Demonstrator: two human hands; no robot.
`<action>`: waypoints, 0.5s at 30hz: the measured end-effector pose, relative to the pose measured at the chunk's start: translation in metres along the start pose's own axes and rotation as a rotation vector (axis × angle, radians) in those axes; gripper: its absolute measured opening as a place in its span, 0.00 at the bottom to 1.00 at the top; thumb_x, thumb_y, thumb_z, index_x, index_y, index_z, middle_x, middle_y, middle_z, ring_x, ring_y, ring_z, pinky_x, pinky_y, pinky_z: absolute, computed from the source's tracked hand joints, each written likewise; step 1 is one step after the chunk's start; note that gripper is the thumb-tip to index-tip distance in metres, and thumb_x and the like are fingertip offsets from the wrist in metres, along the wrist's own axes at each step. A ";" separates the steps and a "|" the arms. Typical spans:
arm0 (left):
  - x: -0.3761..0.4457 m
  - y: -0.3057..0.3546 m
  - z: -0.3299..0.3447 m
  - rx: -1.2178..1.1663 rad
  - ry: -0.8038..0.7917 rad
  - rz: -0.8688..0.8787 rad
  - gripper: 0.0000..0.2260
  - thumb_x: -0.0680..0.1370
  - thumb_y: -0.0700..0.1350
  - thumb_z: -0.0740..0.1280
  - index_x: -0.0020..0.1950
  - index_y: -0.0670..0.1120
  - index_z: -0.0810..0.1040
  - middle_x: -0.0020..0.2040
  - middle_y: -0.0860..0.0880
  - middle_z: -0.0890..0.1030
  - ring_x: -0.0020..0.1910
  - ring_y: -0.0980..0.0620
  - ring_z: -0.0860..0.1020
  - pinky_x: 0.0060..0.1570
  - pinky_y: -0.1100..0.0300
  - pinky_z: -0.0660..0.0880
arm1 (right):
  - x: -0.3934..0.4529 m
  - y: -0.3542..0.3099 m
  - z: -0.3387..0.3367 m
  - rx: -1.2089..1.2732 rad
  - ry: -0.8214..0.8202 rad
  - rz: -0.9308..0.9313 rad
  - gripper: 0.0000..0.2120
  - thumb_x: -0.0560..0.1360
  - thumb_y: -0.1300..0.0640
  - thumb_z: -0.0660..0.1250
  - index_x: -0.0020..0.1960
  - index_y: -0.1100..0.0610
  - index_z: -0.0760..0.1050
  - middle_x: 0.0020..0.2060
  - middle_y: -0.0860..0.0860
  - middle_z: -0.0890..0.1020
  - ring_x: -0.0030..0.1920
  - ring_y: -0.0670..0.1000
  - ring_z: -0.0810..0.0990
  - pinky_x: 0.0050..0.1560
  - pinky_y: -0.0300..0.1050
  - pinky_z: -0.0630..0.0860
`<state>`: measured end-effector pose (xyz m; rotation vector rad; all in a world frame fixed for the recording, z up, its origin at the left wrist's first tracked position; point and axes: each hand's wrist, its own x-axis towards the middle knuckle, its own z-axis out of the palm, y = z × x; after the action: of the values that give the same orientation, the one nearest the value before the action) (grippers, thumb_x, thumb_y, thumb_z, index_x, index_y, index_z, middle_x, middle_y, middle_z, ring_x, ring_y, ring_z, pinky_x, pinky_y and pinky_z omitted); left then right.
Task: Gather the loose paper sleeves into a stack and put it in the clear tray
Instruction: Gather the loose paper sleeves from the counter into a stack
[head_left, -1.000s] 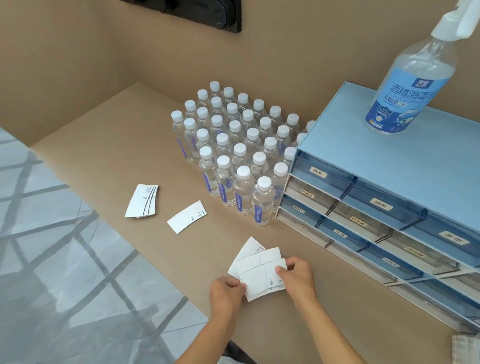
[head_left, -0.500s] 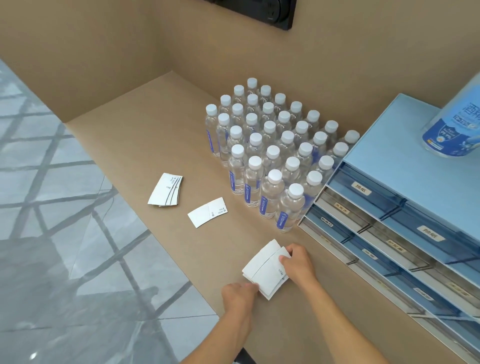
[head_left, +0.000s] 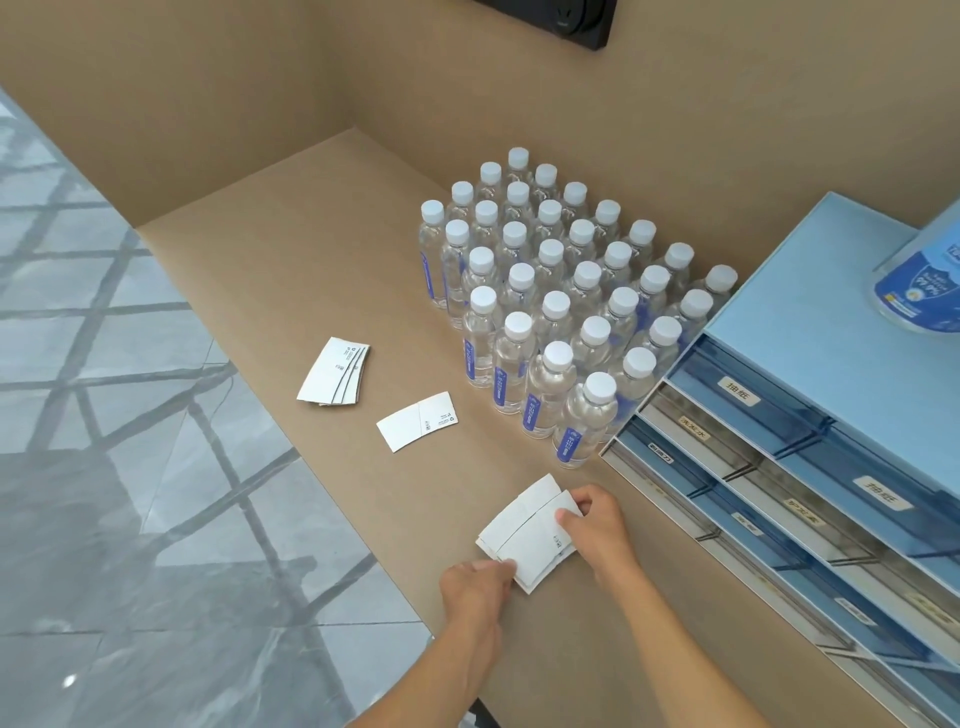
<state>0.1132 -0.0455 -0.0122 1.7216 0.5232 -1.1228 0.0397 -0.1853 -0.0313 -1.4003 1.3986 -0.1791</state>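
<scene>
While both hands work at the near edge of the brown counter (head_left: 322, 249), a small bundle of white paper sleeves (head_left: 527, 535) lies flat on it between them. The left hand (head_left: 475, 584) pinches the bundle's near corner, thumb on top and fingers curled underneath, and the right hand (head_left: 597, 525) grips its right end with thumb and fingertips closed on the paper. The sleeves in the bundle are fanned a little, their edges not yet square. Further left and farther away, a single sleeve (head_left: 418, 421) lies flat by itself, and beyond it, near the counter's left edge, sits a short pile of sleeves (head_left: 335, 371) with their edges staggered. Right of these loose sleeves stands a tight block of small water bottles (head_left: 550, 312), all upright with white caps on and clear liquid inside. Just beside the bottles on the right is a light blue drawer cabinet (head_left: 810, 332) with see-through drawers (head_left: 743, 400) carrying white labels; what they hold is too blurred to tell. On the cabinet's top, at the right edge of the view, stands the lower part of a clear bottle with a blue label (head_left: 919, 291). A black panel (head_left: 550, 21) is fixed to the far wall. No clear tray can be made out apart from the drawers.
</scene>
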 end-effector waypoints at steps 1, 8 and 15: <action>-0.001 0.001 -0.002 0.003 -0.002 0.015 0.14 0.72 0.33 0.71 0.31 0.43 0.70 0.25 0.47 0.71 0.24 0.52 0.66 0.28 0.64 0.65 | -0.002 0.000 -0.001 0.049 -0.001 0.003 0.07 0.72 0.68 0.67 0.47 0.59 0.76 0.42 0.54 0.82 0.41 0.52 0.81 0.38 0.43 0.77; -0.016 0.011 -0.014 0.028 -0.048 0.139 0.08 0.73 0.33 0.71 0.43 0.42 0.73 0.30 0.47 0.76 0.23 0.54 0.70 0.30 0.61 0.71 | -0.022 0.004 -0.012 0.215 -0.007 -0.010 0.07 0.74 0.69 0.67 0.45 0.58 0.79 0.40 0.53 0.84 0.37 0.49 0.82 0.32 0.37 0.76; -0.032 0.007 -0.020 0.124 -0.076 0.271 0.02 0.74 0.34 0.71 0.44 0.38 0.79 0.29 0.47 0.77 0.25 0.54 0.71 0.31 0.60 0.72 | -0.047 0.017 -0.018 0.295 -0.014 -0.003 0.05 0.76 0.68 0.65 0.44 0.62 0.79 0.39 0.55 0.85 0.37 0.51 0.81 0.36 0.41 0.76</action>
<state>0.1118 -0.0258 0.0211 1.7865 0.1692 -1.0376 0.0018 -0.1541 -0.0110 -1.1570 1.3001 -0.3620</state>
